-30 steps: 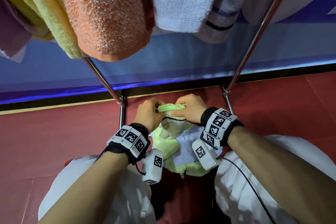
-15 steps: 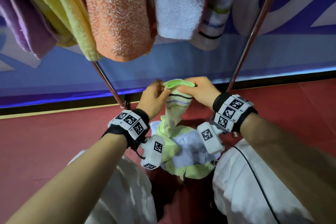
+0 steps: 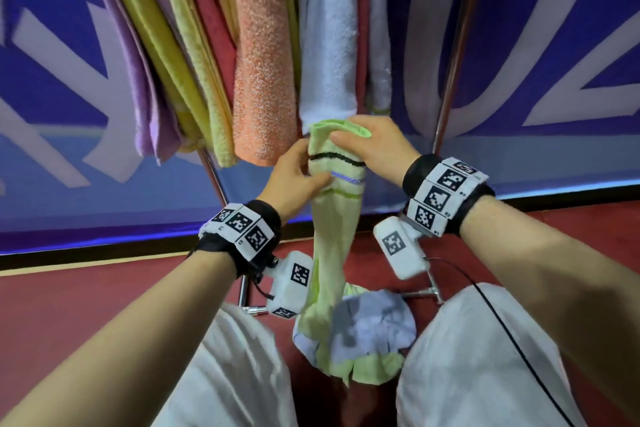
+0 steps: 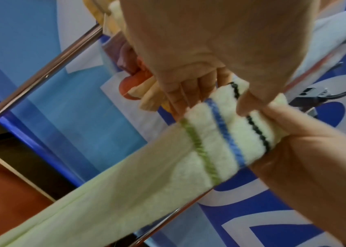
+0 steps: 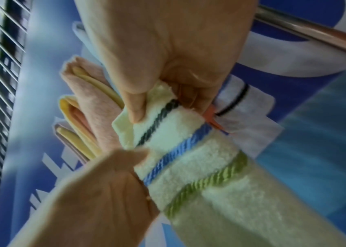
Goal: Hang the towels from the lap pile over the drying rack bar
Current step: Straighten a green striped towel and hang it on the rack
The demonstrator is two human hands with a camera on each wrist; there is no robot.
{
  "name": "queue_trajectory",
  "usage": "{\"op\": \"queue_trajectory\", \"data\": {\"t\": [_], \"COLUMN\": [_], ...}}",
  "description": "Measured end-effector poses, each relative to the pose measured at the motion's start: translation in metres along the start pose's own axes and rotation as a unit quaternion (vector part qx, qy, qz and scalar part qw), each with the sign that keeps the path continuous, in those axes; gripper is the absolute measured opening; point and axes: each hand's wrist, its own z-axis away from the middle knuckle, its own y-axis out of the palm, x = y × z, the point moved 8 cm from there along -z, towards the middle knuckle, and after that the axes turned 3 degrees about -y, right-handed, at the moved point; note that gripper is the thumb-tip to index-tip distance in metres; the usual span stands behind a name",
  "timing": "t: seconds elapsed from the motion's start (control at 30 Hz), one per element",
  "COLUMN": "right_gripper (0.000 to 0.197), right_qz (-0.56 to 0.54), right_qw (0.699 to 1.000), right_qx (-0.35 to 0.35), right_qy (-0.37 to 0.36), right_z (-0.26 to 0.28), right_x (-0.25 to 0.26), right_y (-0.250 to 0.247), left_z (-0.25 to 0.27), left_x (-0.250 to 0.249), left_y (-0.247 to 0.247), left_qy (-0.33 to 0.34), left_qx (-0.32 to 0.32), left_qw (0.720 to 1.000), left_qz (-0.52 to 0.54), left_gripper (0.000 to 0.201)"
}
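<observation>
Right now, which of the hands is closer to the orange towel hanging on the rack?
Left. The left hand sits just below the orange towel; the right hand is farther right, under the white towel.

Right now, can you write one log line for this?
step: lifting | item: pale green towel | left hand: gripping | right hand: gripping | rack bar: not reached

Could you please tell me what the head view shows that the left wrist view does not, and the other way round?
Only the head view shows the lap pile, the white trousers, the wrist bands and the full row of hung towels. Only the left wrist view shows a dark clip behind the hands. Both show the left hand and right hand gripping the striped pale green towel, with a rack pole behind.
</observation>
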Motion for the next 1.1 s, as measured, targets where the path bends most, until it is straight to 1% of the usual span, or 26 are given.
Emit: {"op": "queue_trajectory", "data": {"t": [0.03,0.13,0.27,0.37,0.53,0.63,0.73,0.83,0.87,1.0,1.1], "right_gripper": [0.007,0.023,0.026,0.029,0.027,0.02,0.022,0.024,0.024,0.023,0.023], "right_qz": [-0.011,-0.052,-0.139,-0.176,-0.196,-0.211,-0.222,-0.226,-0.223,-0.205,-0.215], "right_qw": [1.0,0.999,0.99,0.984,0.979,0.974,0.971,0.97,0.971,0.975,0.973], "right_qx": [-0.005,-0.012,-0.026,-0.035,-0.04,-0.047,-0.049,-0.049,-0.048,-0.047,-0.046], "right_qy": [-0.005,-0.011,-0.015,-0.022,-0.046,-0.063,-0.068,-0.069,-0.069,-0.072,-0.071], "right_z": [0.001,0.006,0.011,0.01,0.009,0.011,0.013,0.014,0.014,0.01,0.008], "right_x": [0.01,0.036,0.068,0.084,0.108,0.122,0.131,0.133,0.132,0.128,0.125], "right_y": [-0.003,-0.009,-0.019,-0.027,-0.04,-0.048,-0.053,-0.053,-0.053,-0.05,-0.047], "left_z": [0.004,0.015,0.023,0.026,0.034,0.038,0.039,0.042,0.042,0.046,0.048], "left_x": [-0.002,-0.003,-0.006,0.002,0.008,0.013,0.013,0.008,0.008,0.006,0.007], "left_y": [0.002,0.007,0.015,0.018,0.03,0.034,0.038,0.037,0.036,0.036,0.036], "left_qy": [-0.004,-0.034,-0.052,-0.083,-0.103,-0.128,-0.129,-0.133,-0.134,-0.131,-0.13], "left_qx": [0.013,0.043,0.076,0.084,0.112,0.126,0.129,0.119,0.116,0.141,0.153], "left_qw": [1.0,0.998,0.992,0.986,0.98,0.974,0.972,0.976,0.977,0.973,0.972], "left_qz": [-0.017,-0.033,-0.082,-0.116,-0.13,-0.14,-0.148,-0.124,-0.116,-0.127,-0.125], "left_gripper": [0.048,0.05,0.048,0.039,0.033,0.041,0.033,0.029,0.03,0.053,0.056]}}
